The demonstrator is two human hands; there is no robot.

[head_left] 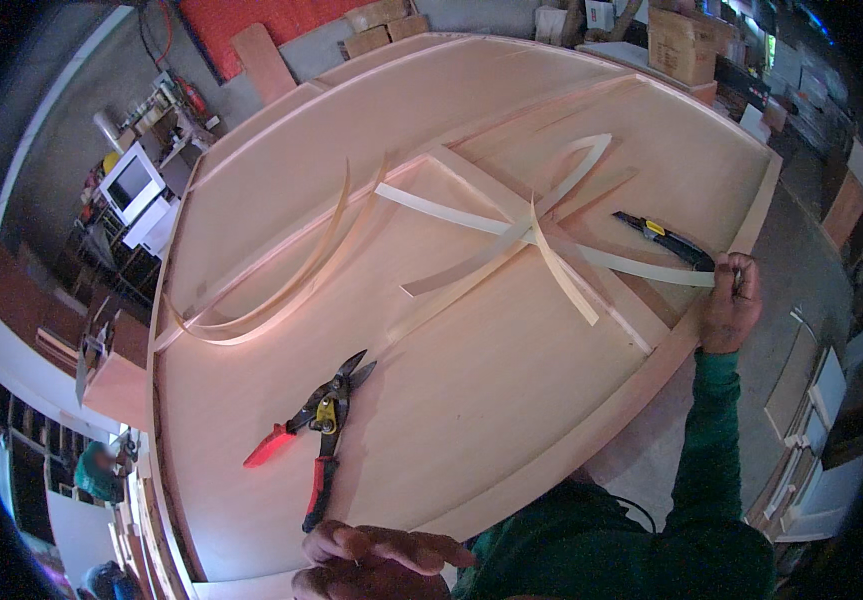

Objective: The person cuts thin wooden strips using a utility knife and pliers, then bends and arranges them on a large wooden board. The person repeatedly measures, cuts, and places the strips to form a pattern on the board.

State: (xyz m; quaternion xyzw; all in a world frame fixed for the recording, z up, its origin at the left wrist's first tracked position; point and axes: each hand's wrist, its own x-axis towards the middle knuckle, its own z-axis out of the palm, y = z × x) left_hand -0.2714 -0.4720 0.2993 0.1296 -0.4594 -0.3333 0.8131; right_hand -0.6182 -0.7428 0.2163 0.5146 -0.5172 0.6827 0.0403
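At right of frame, the right hand (730, 308) pinches the end of a long, thin, pale strip (641, 265), beside a black-and-yellow utility knife (669, 238). At bottom centre, well apart, the left hand (376, 556) hovers loosely uncurled near red-handled metal snips (327, 415).

Grey floor (796, 265), red wall sheet (286, 18)

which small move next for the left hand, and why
Perhaps reach the seemingly free left hand toward the red-and-black-handled metal snips: they lie just beyond it, blades apart, while the right hand appears to hold one end of a long pale flat strip.
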